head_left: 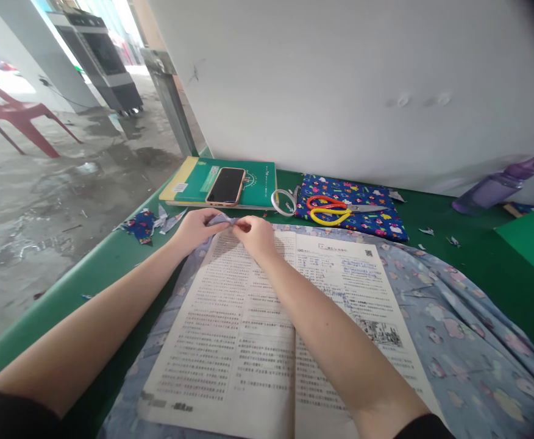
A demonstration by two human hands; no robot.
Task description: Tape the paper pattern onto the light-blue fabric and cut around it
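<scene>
An open book with printed pages lies flat on a blue-grey patterned cloth. At the book's far left corner, my left hand pinches the cloth's edge. Close beside it my right hand is closed on the same edge, fingertips together. Between the two hands a bit of the cloth is raised and bunched. Just beyond them lie a white roll of tape, and scissors with one red and one yellow handle, resting on a dark blue patterned covered book.
A phone rests on a green book at the back. Cloth scraps lie on the green table. A purple bottle leans near the white wall. A pink chair and an air cooler stand at left.
</scene>
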